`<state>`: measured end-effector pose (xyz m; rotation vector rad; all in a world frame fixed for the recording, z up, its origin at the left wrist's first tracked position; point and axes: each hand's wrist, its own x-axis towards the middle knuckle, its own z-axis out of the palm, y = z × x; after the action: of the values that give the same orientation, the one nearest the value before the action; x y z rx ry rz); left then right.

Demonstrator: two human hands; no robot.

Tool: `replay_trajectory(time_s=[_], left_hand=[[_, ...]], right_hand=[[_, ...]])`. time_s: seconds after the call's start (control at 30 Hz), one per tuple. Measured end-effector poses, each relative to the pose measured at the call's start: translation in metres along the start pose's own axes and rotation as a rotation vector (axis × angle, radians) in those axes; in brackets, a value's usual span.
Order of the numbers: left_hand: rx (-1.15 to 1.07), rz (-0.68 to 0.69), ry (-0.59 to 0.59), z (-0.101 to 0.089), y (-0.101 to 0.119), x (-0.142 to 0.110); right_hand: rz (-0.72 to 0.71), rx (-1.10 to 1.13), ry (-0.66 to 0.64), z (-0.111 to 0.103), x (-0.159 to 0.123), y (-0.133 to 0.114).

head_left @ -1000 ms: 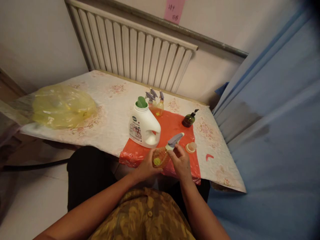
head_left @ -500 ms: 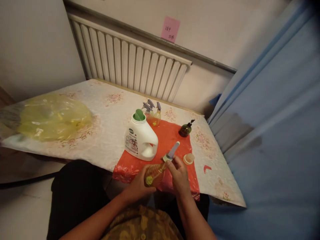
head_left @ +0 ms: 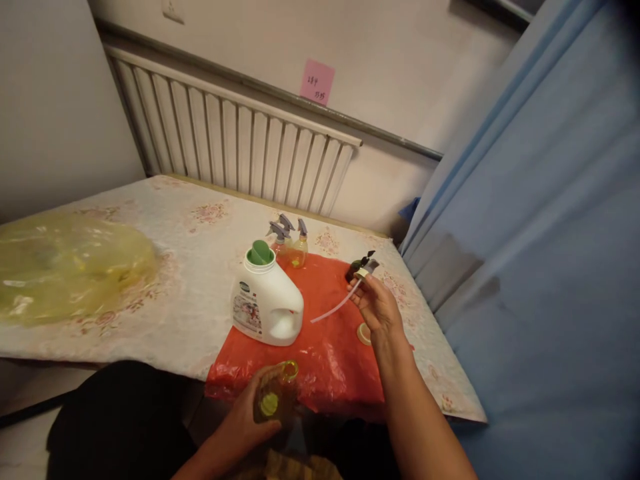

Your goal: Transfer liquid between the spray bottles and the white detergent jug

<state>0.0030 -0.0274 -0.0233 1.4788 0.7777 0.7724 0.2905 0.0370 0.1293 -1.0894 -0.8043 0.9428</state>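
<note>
L hand (head_left: 250,408) wraps uncapped bottle (head_left: 281,397), prob. to steady it; R hand (head_left: 379,305), farther fwd, pinches spray top (head_left: 367,270), its tube (head_left: 336,309) clear of bottle, exact grip unclear. Jug (head_left: 265,303) sits beyond L hand.

So the bottle (head_left: 278,404) is see-through with an olive-amber tint, a roundish yellow-green patch on its side and a bare, open mouth with a yellowish rim. It's off the surface, in the left hand (head_left: 250,412) down by the near edge, leaning a bit so the mouth points up and to the right. Can't really tell how full it is.

The spray head (head_left: 367,269) is fully off the bottle: greyish trigger, pale collar, pinched in the right hand (head_left: 381,303) above the right part of the surface. Its thin whitish tube (head_left: 336,309) curves down and left, tip free.
</note>
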Motion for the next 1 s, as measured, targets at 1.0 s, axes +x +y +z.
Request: replay_trajectory(time_s=[1.0], left_hand=[[0.052, -0.09, 0.297, -0.048, -0.021, -0.007]], right_hand=[[-0.091, -0.656, -0.178, 0.037, 0.033, 0.117]])
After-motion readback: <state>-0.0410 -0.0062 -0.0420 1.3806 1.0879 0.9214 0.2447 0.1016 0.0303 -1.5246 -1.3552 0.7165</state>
